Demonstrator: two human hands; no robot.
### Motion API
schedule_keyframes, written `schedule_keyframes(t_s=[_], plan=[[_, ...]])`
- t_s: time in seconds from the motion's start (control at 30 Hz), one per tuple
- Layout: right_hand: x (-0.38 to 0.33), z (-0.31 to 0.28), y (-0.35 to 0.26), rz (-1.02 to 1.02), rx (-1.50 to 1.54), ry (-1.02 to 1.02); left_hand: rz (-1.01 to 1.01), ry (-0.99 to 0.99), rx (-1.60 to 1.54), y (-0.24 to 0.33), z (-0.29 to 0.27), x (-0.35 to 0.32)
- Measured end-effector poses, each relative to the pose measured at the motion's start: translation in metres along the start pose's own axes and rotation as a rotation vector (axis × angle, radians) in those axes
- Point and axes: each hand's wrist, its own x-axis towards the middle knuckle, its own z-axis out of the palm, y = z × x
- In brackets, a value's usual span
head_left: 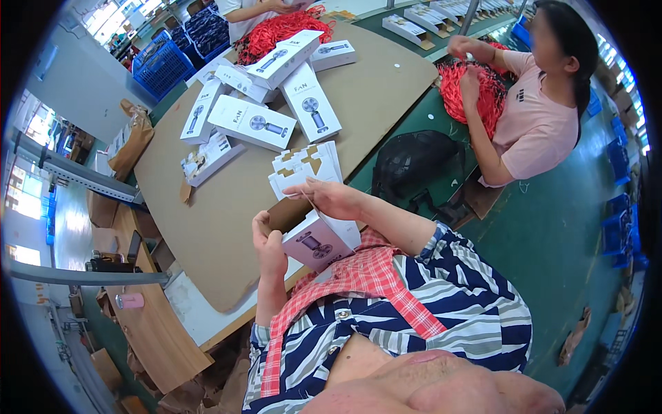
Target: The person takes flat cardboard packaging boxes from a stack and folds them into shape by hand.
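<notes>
Close to my body, a white carton (318,243) printed with a small handheld fan is tilted, its far end gaping and showing brown cardboard inside. My left hand (269,243) grips the carton's left side, thumb near the opening. Over the open end, my right hand (329,199) stretches its fingers out flat, touching the carton's raised flap. Whether its thumb pinches the flap is hidden. Just beyond the hands lies a stack of flattened white cartons (307,163) with brown inner faces.
Several closed fan cartons (252,123) are heaped on the brown board tabletop (186,228). Red cords (276,36) lie behind them, by another person. At right, a person in pink (538,117) handles more red cords (472,93) near a black mesh bag (414,160). Left stands a blue crate (162,65).
</notes>
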Motion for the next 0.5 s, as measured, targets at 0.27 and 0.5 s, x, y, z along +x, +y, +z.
schedule_keyframes(t_s=[0.27, 0.5], plan=[[-0.006, -0.006, 0.009, 0.033, -0.426, 0.188, -0.321, -0.059, -0.504, 0.010, 0.004, 0.010], [-0.014, -0.001, -0.006, -0.132, -0.607, -0.144, -0.047, -0.095, -0.311, -0.015, -0.012, 0.011]])
